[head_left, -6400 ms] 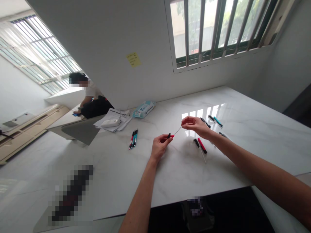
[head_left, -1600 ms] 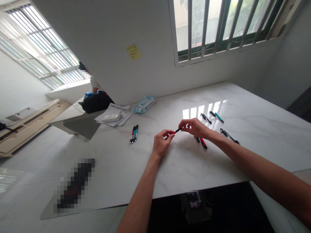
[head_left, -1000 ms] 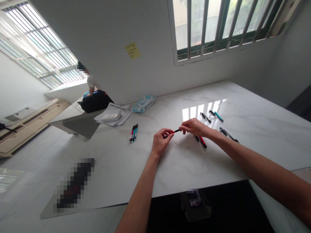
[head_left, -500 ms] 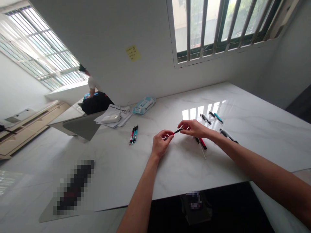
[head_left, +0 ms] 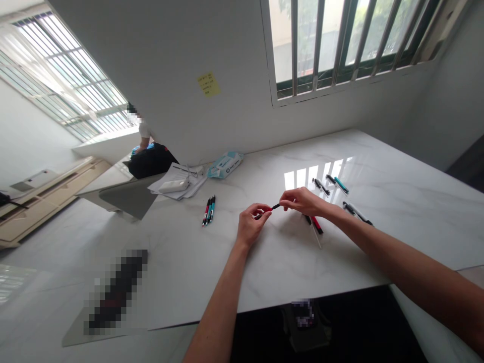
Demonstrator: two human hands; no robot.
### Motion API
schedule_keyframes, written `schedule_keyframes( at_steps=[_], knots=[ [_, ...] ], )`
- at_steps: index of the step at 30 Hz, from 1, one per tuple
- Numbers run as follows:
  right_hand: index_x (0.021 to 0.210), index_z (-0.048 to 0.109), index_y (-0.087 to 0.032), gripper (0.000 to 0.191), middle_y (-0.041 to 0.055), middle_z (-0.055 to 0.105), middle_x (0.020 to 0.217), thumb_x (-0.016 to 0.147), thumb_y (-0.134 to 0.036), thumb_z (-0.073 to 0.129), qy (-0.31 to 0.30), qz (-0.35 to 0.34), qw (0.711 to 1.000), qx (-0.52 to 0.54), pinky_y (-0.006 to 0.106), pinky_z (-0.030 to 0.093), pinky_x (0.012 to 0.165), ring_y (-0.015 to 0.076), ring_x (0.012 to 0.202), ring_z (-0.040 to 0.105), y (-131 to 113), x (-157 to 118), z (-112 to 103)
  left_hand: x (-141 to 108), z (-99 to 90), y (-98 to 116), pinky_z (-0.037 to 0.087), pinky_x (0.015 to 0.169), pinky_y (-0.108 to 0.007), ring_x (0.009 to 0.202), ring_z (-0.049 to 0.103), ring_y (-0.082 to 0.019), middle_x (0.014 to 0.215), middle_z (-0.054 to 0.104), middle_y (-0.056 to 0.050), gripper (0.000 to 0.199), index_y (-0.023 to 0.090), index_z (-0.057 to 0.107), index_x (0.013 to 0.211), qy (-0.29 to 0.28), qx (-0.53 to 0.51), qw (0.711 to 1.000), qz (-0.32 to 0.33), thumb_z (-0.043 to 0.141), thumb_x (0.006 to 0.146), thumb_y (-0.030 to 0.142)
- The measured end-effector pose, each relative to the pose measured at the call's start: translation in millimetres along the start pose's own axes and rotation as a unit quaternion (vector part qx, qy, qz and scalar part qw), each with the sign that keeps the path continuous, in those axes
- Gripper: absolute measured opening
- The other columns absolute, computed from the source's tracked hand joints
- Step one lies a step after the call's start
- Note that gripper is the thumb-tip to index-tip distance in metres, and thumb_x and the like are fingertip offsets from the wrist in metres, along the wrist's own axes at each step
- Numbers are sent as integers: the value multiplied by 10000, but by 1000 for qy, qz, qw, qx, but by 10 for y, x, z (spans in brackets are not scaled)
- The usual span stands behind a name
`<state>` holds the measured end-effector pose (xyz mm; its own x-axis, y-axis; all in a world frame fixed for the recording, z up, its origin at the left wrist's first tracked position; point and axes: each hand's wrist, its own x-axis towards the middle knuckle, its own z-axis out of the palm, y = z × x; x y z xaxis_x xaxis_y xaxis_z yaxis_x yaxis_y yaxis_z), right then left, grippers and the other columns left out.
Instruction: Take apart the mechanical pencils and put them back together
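The white marble table (head_left: 181, 272) carries one tight group of black, red and teal pens (head_left: 208, 210), and more pens (head_left: 341, 185) lie scattered on the right. Near the far edge are a packet of wet wipes (head_left: 226, 165) and loose papers (head_left: 192, 180).

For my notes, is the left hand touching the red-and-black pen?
Touching: the head view shows the left hand pinching the red-and-black pen at its red end.

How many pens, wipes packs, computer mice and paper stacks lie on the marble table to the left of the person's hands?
Pens: 3
Wet wipes pack: 1
White computer mouse: 1
Paper stack: 1
Total: 6
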<state>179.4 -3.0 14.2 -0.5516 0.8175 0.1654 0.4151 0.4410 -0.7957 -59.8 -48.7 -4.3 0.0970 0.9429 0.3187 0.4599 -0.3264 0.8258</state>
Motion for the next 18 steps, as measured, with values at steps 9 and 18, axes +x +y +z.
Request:
schedule_keyframes(
  at_steps=[9,18],
  knots=[
    [881,758,-195,308,31,721,737,954,-468,636,8,-1,1000,-24,284,411,598,128,610,561,16,1,-4,2,-5,12,550,824,-328,851,703,-185,964,801,-44,128,231,799,921,-1,-2,1000,3,743,872,336],
    [961,744,-232,154,22,730,842,902,-369,706,62,-53,997,-7,306,484,719,159,759,640,51,14,15,-5,10,-1,565,811,-318,856,719,-193,989,811,-58,174,225,813,956,-7,-15,1000,-11,745,871,361]
  ],
)
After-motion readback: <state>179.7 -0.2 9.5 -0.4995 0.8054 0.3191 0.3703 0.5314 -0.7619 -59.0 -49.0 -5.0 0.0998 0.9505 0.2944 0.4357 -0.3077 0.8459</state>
